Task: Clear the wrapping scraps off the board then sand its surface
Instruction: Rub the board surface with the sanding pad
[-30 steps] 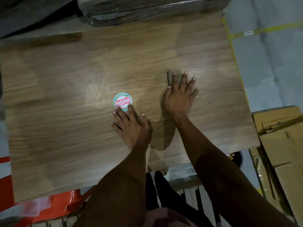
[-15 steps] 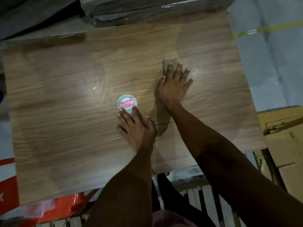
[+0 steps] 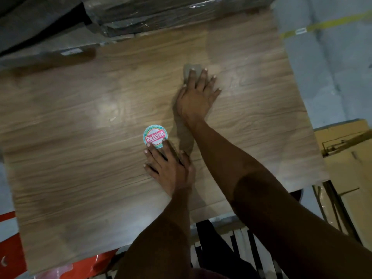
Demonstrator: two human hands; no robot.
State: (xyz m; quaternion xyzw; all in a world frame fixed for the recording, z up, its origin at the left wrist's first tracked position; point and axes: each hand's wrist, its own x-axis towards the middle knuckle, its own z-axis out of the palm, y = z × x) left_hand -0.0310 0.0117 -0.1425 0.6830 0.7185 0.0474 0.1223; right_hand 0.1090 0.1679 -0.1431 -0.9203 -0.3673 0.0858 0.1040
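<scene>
A large wood-grain board fills most of the view. A round green, white and red sticker sits near its middle. My left hand lies flat on the board, fingers spread, fingertips touching the sticker's lower edge. My right hand presses flat on a small grey piece of sandpaper, farther up the board; only the paper's far end shows past my fingers. A tiny pale fleck lies left of the sticker.
Dark plastic-wrapped bundles lie along the board's far edge. Cardboard boxes stand at the right. Red plastic shows under the near left corner. A grey floor with a yellow line is at the far right.
My right hand has slid the sandpaper away from me, up the board. My left hand has stayed flat by the sticker.
</scene>
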